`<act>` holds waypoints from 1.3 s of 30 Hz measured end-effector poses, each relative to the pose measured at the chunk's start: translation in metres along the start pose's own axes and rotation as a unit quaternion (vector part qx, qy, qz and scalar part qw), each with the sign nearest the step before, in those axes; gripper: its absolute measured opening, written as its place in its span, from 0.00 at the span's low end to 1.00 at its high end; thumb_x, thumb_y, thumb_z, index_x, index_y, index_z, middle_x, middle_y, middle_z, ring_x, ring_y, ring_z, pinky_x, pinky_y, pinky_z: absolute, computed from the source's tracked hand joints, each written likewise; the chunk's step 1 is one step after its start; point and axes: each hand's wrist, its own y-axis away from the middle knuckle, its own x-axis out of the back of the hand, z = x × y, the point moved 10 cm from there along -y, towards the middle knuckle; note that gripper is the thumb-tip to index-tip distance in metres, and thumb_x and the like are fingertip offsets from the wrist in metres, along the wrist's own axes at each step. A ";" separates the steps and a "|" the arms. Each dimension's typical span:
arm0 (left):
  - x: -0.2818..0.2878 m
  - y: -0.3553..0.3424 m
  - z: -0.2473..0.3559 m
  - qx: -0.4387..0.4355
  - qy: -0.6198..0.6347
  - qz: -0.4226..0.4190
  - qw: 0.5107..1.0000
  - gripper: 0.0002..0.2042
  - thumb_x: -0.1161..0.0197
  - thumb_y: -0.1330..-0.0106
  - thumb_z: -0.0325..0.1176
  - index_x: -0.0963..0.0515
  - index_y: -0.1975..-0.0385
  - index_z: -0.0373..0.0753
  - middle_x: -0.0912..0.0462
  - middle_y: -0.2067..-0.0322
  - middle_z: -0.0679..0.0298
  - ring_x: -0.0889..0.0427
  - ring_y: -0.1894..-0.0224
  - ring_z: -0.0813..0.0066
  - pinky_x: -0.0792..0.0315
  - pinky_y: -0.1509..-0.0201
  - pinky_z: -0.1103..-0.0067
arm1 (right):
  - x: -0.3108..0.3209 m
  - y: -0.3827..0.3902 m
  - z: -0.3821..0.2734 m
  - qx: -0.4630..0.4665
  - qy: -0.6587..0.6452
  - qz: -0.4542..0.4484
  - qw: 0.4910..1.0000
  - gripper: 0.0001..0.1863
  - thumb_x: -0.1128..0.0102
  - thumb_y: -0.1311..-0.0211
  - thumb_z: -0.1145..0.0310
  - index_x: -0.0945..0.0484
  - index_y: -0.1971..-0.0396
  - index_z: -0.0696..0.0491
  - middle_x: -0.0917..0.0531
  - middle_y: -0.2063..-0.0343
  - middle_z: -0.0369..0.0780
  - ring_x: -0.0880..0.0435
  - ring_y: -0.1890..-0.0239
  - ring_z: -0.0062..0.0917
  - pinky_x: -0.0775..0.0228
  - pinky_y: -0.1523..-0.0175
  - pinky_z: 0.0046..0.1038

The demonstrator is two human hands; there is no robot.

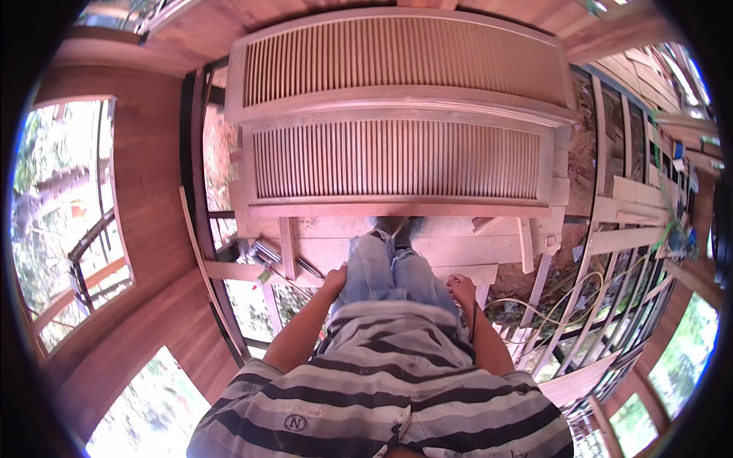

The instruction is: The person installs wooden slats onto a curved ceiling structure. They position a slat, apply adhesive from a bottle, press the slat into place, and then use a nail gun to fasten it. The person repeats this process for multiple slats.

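My left hand [334, 281] hangs beside my left thigh, close to the blue jeans [366, 271]; its fingers are mostly hidden. By my right thigh, my right hand [460, 288] has its fingers curled in, with nothing seen in them. Ahead of my legs stand two wooden slatted panels. The nearer panel [397, 204] has close-set upright slats inside a frame, and its lower edge lies across above my feet. Behind it, the farther panel [405, 98] is of the same make. Neither hand touches the panels.
I stand on light wooden planks [473, 250]. Left, hand tools [267, 252] lie near a short wooden upright [287, 248]. Another upright [525, 244] stands right. Beyond are open floor joists [599, 153] and a loose pale cable [569, 311]. Wooden walls [149, 175] with window openings flank me.
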 end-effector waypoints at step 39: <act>-0.110 -0.204 -0.019 0.162 0.614 0.031 0.772 0.25 0.47 0.17 0.54 0.27 0.39 0.37 0.18 0.48 0.53 0.14 0.47 0.55 0.15 0.42 0.52 | -0.076 -0.174 -0.177 0.283 0.482 0.083 0.825 0.22 0.43 0.37 0.73 0.23 0.42 0.50 0.24 0.47 0.47 0.24 0.42 0.43 0.35 0.39 0.50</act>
